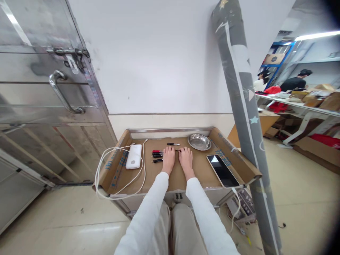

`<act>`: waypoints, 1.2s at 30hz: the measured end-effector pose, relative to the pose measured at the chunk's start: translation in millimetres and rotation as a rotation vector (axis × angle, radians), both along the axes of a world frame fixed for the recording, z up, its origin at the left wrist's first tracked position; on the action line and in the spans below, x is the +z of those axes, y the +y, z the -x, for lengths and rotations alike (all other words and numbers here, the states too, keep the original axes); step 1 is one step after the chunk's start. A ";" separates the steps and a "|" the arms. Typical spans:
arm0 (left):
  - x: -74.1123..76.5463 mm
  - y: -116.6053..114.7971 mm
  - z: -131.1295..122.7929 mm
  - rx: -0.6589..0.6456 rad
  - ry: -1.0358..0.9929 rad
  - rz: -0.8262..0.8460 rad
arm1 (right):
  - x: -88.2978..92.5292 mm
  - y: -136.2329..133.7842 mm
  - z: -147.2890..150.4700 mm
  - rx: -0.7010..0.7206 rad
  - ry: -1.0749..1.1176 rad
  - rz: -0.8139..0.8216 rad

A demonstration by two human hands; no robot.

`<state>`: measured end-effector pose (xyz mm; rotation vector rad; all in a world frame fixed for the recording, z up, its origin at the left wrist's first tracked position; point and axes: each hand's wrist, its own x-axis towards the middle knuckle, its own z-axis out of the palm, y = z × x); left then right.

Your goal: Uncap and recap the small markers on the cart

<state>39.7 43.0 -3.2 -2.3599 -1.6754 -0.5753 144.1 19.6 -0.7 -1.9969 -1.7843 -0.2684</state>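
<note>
My left hand (pixel 169 158) and my right hand (pixel 186 158) rest side by side on the cardboard-lined tabletop (pixel 148 177), fingers bent and pointing away from me. A thin dark piece (pixel 177 150) shows between their fingertips; its kind is too small to make out. Against the outer side of my left hand lies a bunch of pens, a red one (pixel 155 151) and black ones (pixel 156 155), their right ends hidden by the hand. Nearer me is another black pen (pixel 157 160). Beyond my fingertips lies a black and silver pen (pixel 173 144).
A round metal dish (pixel 199 141) stands at the back right, a phone (pixel 223 171) nearer on the right. On the left are a white power bank (pixel 134 156) and a looped white cable (pixel 145 170). A tall grey roll (pixel 243 88) leans beside the table. Two people work at far right.
</note>
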 end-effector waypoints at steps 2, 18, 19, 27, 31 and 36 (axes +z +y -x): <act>-0.7 -0.6 0.2 0.014 -0.017 -0.005 | 0.6 -1.1 0.2 -0.014 -0.007 -0.001; -2.1 -11.5 7.5 0.013 -0.063 0.030 | -1.4 3.7 -0.7 0.096 0.036 -0.022; -2.9 -11.5 8.0 -0.003 -0.075 0.031 | -1.3 4.0 -1.1 0.104 0.041 -0.022; -2.6 -15.6 11.0 -0.041 -0.147 0.033 | 0.2 3.9 -2.4 0.164 0.163 -0.053; -1.3 -17.2 11.2 -0.056 -0.174 0.006 | 1.6 3.9 -1.9 0.191 0.205 -0.065; 1.3 -18.2 9.9 -0.046 -0.210 0.005 | 2.6 4.9 -1.3 0.288 0.249 -0.037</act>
